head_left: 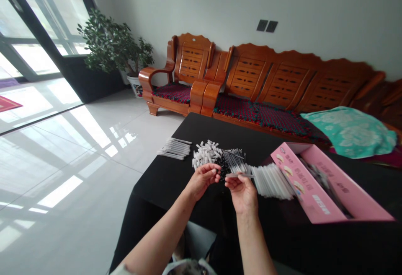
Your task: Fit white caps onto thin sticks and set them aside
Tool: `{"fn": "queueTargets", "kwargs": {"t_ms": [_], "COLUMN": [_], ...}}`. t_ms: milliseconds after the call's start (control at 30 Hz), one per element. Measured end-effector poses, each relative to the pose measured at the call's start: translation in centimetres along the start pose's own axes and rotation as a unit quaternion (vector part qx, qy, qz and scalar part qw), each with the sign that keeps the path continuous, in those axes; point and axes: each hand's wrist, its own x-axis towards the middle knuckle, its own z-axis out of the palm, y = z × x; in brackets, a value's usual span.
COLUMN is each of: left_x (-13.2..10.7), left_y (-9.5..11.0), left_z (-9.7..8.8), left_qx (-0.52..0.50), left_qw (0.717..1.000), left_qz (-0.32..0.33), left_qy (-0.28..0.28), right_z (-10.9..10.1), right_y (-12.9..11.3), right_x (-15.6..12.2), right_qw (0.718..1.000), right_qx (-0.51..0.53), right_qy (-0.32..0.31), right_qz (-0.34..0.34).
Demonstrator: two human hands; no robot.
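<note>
My right hand [244, 195] pinches a thin translucent tube [232, 175] level over the black table. Beside it my left hand [202, 182] is closed, thumb against fingertips. Whatever it holds, if anything, is too small to make out. Just behind the hands lie a heap of small white pieces [207, 152], a pile of small black pieces [223, 168] and a bundle of thin dark rods [235, 159]. A row of translucent tubes [271, 180] spreads to the right of my right hand. At the left, several white pen-like sticks [176, 148] lie side by side.
An open pink box [314, 195] with dark contents stands on the right of the black table [201, 130]. Behind the table runs a wooden sofa [248, 71], with a turquoise cloth [348, 132] draped on it. A potted plant [116, 44] stands near the glass door.
</note>
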Motion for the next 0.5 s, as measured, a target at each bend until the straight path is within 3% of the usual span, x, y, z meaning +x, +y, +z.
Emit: {"fn": "queueTargets", "kwargs": {"t_ms": [233, 500], "left_x": [-0.10, -0.10], "left_y": [-0.18, -0.87], "left_z": [0.06, 0.41], "left_qx": [0.005, 0.005], "left_qw": [0.999, 0.998], "left_qz": [-0.017, -0.011], "left_qy": [0.047, 0.055], "right_z": [-0.15, 0.71], "right_y": [0.24, 0.58], "right_x": [-0.09, -0.64], "right_qw": [1.000, 0.997], "right_qx": [-0.008, -0.049], "right_qy": [0.021, 0.044], "right_qz": [0.002, -0.044]}}
